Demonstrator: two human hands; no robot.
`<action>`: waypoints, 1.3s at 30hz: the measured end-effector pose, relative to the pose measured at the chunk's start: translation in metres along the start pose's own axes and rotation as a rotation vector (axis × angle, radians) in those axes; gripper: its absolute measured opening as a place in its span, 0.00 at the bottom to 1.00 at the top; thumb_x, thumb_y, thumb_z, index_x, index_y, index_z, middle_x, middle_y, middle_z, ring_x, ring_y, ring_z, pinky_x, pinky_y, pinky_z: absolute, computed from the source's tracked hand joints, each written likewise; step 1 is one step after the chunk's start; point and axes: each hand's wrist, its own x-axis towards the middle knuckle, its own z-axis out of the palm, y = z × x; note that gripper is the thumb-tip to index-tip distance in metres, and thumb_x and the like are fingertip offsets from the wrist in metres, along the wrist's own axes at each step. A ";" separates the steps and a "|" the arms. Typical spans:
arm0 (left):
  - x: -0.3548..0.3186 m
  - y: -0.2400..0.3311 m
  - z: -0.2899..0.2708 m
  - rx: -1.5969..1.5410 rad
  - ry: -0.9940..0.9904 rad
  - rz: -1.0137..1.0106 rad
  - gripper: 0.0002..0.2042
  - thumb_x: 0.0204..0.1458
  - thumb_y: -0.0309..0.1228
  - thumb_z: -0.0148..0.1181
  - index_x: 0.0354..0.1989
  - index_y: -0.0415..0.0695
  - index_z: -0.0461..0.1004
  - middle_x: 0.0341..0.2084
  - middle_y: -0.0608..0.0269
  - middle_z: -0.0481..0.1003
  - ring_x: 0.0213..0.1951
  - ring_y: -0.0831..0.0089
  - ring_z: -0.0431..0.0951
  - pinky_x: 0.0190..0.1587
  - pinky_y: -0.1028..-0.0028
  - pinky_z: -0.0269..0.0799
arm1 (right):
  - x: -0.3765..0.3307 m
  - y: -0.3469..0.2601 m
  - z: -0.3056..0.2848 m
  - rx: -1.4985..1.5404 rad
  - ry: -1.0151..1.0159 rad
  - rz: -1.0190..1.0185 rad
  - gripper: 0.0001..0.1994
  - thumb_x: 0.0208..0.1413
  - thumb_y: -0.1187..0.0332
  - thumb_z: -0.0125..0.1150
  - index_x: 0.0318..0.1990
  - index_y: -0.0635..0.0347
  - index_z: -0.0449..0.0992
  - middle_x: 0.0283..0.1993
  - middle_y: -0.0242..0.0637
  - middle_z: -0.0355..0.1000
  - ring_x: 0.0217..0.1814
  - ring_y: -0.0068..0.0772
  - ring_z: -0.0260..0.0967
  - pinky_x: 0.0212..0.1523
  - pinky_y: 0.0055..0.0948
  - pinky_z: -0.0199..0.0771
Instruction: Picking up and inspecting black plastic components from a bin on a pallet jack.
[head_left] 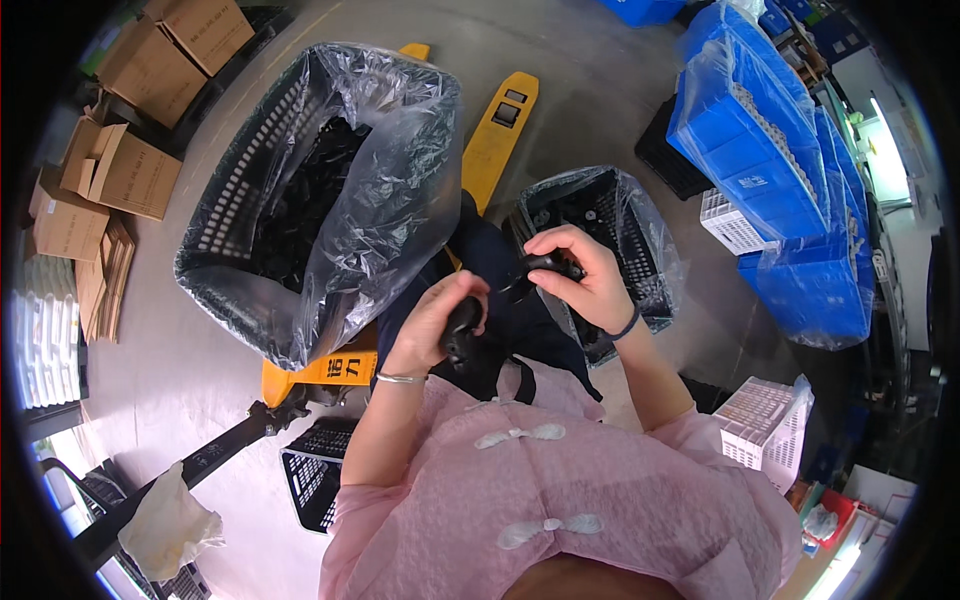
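My left hand [428,318] is closed round a rounded, glossy black plastic part [461,332], held over my lap. Level with it and a little to the right, my right hand [592,283] pinches another dark plastic part [555,264] between thumb and fingers. The two parts are apart; their exact kind is too small to make out. To the left stands a large black crate [214,222] lined with a clear plastic bag [400,190], holding many black parts [318,185]. Beyond my right hand, a smaller bag-lined crate [655,285] also holds black pieces [570,208].
A yellow pallet jack [492,140] lies under the large crate, its handle [190,465] reaching lower left with a cloth [172,525] on it. Cardboard boxes [130,175] stand at left. Blue bins [745,150] and white baskets [765,425] are at right; a black basket [310,475] sits lower left.
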 end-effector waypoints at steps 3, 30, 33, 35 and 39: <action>-0.006 -0.019 -0.011 0.076 0.080 -0.070 0.14 0.53 0.41 0.47 0.29 0.40 0.69 0.21 0.60 0.69 0.22 0.73 0.69 0.27 0.78 0.65 | 0.001 -0.008 0.000 0.005 0.026 -0.011 0.12 0.42 0.79 0.60 0.36 0.62 0.67 0.39 0.37 0.67 0.40 0.23 0.65 0.40 0.20 0.64; 0.000 -0.019 0.009 -0.028 -0.004 -0.165 0.22 0.54 0.47 0.35 0.34 0.38 0.67 0.26 0.55 0.70 0.26 0.61 0.72 0.29 0.66 0.70 | -0.007 -0.011 0.033 -0.154 -0.405 -0.039 0.18 0.38 0.71 0.63 0.41 0.60 0.69 0.53 0.41 0.59 0.53 0.41 0.58 0.48 0.31 0.63; 0.003 -0.021 0.003 -0.319 -0.140 -0.184 0.22 0.54 0.49 0.34 0.37 0.43 0.67 0.29 0.59 0.71 0.26 0.65 0.72 0.27 0.66 0.69 | 0.001 -0.018 0.035 -0.164 -0.345 -0.021 0.16 0.39 0.72 0.62 0.39 0.61 0.70 0.48 0.40 0.64 0.47 0.38 0.64 0.43 0.28 0.66; 0.000 -0.022 0.003 -0.235 0.059 -0.175 0.19 0.52 0.46 0.39 0.38 0.41 0.67 0.28 0.58 0.70 0.27 0.63 0.71 0.30 0.66 0.69 | 0.004 -0.021 0.035 -0.113 -0.297 0.125 0.15 0.40 0.73 0.61 0.38 0.62 0.69 0.42 0.37 0.69 0.41 0.34 0.69 0.41 0.26 0.67; 0.001 -0.031 -0.007 -0.245 0.207 -0.257 0.11 0.49 0.31 0.40 0.36 0.40 0.67 0.29 0.60 0.69 0.33 0.67 0.70 0.37 0.70 0.66 | 0.008 -0.022 0.023 -0.149 -0.257 0.137 0.15 0.39 0.76 0.61 0.39 0.63 0.69 0.42 0.38 0.69 0.43 0.34 0.68 0.42 0.26 0.67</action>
